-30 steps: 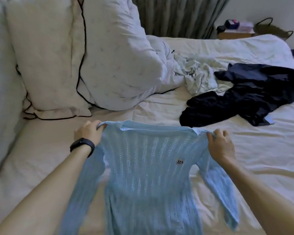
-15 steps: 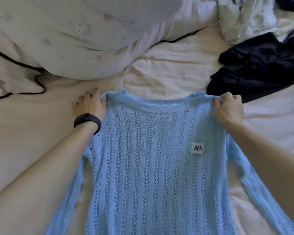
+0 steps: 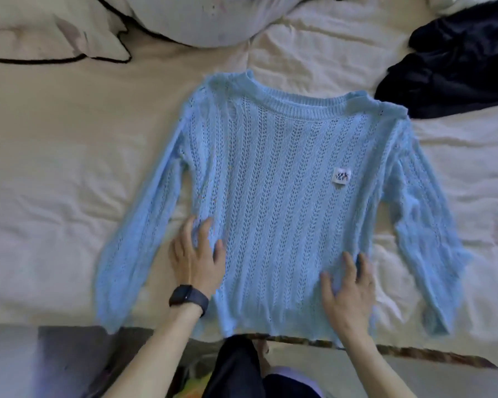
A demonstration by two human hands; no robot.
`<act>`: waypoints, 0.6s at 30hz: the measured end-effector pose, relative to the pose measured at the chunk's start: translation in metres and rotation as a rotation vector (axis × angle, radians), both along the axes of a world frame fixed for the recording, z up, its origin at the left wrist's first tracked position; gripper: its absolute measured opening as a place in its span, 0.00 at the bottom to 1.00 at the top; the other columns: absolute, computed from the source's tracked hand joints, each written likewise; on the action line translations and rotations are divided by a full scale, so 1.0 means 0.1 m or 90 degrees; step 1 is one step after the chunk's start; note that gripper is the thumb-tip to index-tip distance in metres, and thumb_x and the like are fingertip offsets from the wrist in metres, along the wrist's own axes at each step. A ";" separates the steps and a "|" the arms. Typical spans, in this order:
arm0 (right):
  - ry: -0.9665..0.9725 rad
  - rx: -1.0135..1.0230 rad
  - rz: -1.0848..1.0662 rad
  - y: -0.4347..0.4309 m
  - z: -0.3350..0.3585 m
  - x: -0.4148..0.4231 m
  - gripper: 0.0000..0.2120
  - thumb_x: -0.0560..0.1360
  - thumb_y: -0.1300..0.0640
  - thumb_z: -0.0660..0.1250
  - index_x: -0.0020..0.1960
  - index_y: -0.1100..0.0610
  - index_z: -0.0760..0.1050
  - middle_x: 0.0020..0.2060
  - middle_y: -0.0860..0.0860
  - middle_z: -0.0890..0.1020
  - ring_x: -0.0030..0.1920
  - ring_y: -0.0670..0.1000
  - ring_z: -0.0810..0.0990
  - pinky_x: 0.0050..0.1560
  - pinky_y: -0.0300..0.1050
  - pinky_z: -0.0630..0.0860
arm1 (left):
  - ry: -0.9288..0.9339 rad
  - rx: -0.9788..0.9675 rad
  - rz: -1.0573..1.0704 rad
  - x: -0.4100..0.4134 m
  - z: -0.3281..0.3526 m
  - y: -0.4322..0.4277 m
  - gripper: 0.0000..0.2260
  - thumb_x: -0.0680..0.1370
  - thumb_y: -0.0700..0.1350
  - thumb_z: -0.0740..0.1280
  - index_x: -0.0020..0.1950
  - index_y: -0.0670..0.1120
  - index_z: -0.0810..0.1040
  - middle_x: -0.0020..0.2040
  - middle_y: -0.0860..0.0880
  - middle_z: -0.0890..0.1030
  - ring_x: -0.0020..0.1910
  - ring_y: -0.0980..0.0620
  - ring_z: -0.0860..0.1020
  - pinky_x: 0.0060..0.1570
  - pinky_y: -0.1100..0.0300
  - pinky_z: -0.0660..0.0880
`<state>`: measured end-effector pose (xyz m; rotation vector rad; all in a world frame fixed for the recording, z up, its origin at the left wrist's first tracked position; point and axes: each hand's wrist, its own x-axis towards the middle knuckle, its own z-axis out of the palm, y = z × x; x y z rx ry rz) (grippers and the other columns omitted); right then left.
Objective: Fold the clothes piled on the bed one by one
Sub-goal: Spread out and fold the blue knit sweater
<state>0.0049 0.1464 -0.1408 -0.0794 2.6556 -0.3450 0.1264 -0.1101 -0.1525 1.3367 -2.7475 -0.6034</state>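
A light blue open-knit sweater (image 3: 273, 191) lies flat and face up on the cream bed sheet (image 3: 69, 156), both sleeves spread out to the sides, a small white label on its chest. My left hand (image 3: 197, 258), with a black watch on the wrist, rests flat with straight fingers on the sweater's lower left part. My right hand (image 3: 350, 288) presses flat on the lower right part near the hem. A crumpled dark navy garment (image 3: 454, 64) lies at the upper right, just beyond the sweater's shoulder.
Two white pillows with black piping (image 3: 55, 30) lie along the top edge. The bed's near edge (image 3: 414, 351) runs just below the sweater's hem, with my legs and the floor beneath it. A bit of white fabric shows at the top right corner.
Both hands let go of the sweater's shoulders and slid down to its lower part. The sweater now lies fully flat, and my view has tilted further down.
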 end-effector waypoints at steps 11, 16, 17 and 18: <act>-0.167 -0.089 -0.297 1.04 0.09 0.66 0.11 0.78 0.49 0.70 0.48 0.56 0.75 0.40 0.52 0.80 0.49 0.61 0.80 0.44 0.50 0.70 | -0.042 0.429 0.312 1.38 0.21 0.71 0.05 0.80 0.50 0.67 0.48 0.51 0.73 0.42 0.53 0.79 0.42 0.49 0.78 0.35 0.61 0.68; -0.095 -0.150 -0.378 1.39 0.11 0.68 0.10 0.81 0.48 0.64 0.51 0.55 0.72 0.45 0.53 0.79 0.48 0.57 0.76 0.50 0.50 0.70 | 0.035 0.324 0.418 1.65 0.20 0.39 0.08 0.83 0.45 0.63 0.48 0.41 0.72 0.37 0.48 0.74 0.38 0.47 0.77 0.35 0.59 0.71; -0.070 -0.152 -0.396 1.47 0.14 0.68 0.10 0.81 0.49 0.64 0.52 0.55 0.72 0.46 0.54 0.78 0.48 0.56 0.74 0.51 0.49 0.69 | 0.031 0.316 0.426 1.75 0.22 0.34 0.08 0.84 0.44 0.63 0.49 0.41 0.73 0.37 0.48 0.74 0.38 0.49 0.77 0.36 0.59 0.74; -0.061 -0.146 -0.402 1.55 0.17 0.70 0.09 0.81 0.49 0.63 0.53 0.56 0.72 0.47 0.54 0.77 0.49 0.56 0.74 0.52 0.48 0.68 | 0.000 0.311 0.415 1.85 0.24 0.30 0.07 0.84 0.46 0.62 0.50 0.42 0.73 0.38 0.48 0.75 0.40 0.48 0.77 0.41 0.57 0.75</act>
